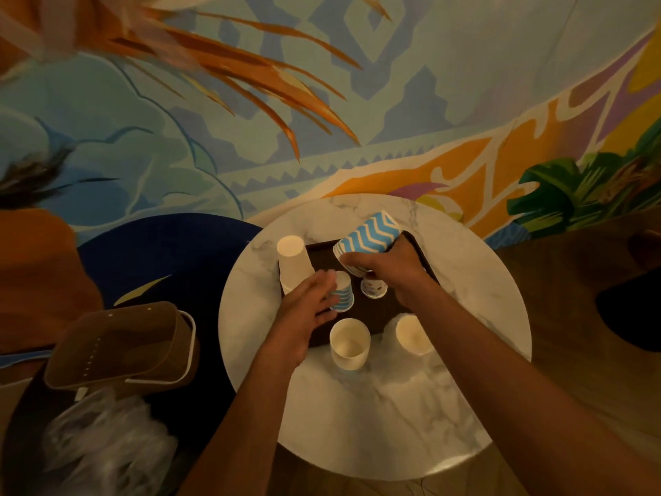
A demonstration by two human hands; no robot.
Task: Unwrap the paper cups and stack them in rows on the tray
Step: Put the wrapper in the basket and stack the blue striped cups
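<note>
A round table (375,417) with a pale, grey-veined marble top carries a dark rectangular tray (372,309), flat and matte. The right hand (390,270) grips a nested stack of paper cups (368,241) printed with blue-and-white zigzags; the fingers wrap the rim end of the stack, which tilts up and away from the palm above the far side of the tray. Just below those fingers an upside-down patterned cup (373,286) stands on the tray.

The left hand (307,309) is spread, fingers loosely extended, its fingertips touching a single zigzag cup (341,291) that stands upside down on the tray (whether it is actually pinched cannot be told). Just beyond the left fingertips rises a plain white stack (295,263), inverted, smooth and tapered.

Nearer the wrists, two plain cream cups sit mouth-up: one (348,343) at the tray's near edge between the forearms, the other (413,332) under the right forearm, with crinkled clear wrapping (388,338) around it.

To the left of the table lie a brown basket (121,349) and crumpled clear plastic (107,438).
</note>
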